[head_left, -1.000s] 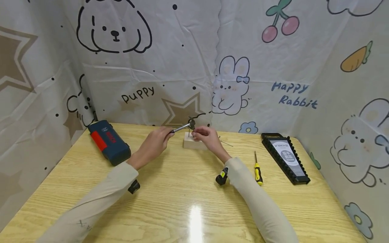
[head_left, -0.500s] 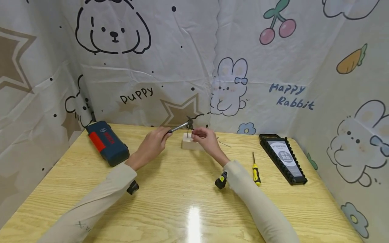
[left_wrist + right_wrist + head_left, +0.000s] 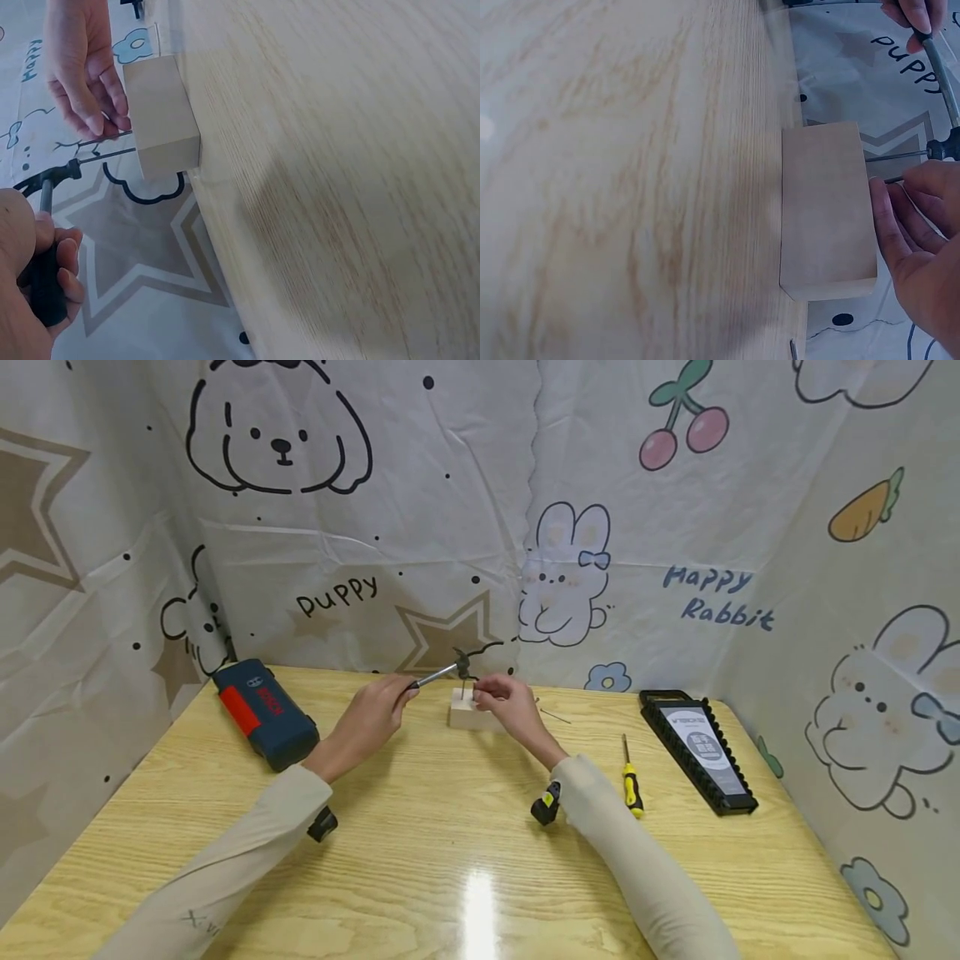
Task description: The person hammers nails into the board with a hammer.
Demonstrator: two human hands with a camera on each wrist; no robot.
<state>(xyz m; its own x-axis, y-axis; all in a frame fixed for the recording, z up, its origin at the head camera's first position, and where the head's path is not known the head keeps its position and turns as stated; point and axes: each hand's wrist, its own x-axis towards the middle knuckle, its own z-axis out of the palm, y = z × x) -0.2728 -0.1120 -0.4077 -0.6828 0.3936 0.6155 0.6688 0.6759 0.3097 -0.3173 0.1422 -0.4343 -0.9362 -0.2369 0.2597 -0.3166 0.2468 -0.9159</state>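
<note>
A small pale wood block (image 3: 467, 719) sits near the far edge of the table (image 3: 450, 827). My right hand (image 3: 486, 697) pinches a thin nail (image 3: 892, 180) upright on the block (image 3: 827, 217); a second nail (image 3: 896, 156) stands beside it. My left hand (image 3: 400, 695) grips the black handle (image 3: 46, 289) of a small hammer. Its steel shaft slants up to the hammer head (image 3: 461, 661), which hovers just above the nails (image 3: 111, 147). In the left wrist view the block (image 3: 161, 120) lies between the right hand (image 3: 82, 71) and the hammer head (image 3: 54, 177).
A blue and red tool case (image 3: 264, 713) lies at the back left. A yellow and black screwdriver (image 3: 632, 775) and a black bit tray (image 3: 705, 750) lie to the right. A loose nail (image 3: 556, 716) rests behind the right hand. Patterned cloth walls surround the table.
The hammer head has drifted slightly left and up above the nails. Both hands otherwise keep their hold and place.
</note>
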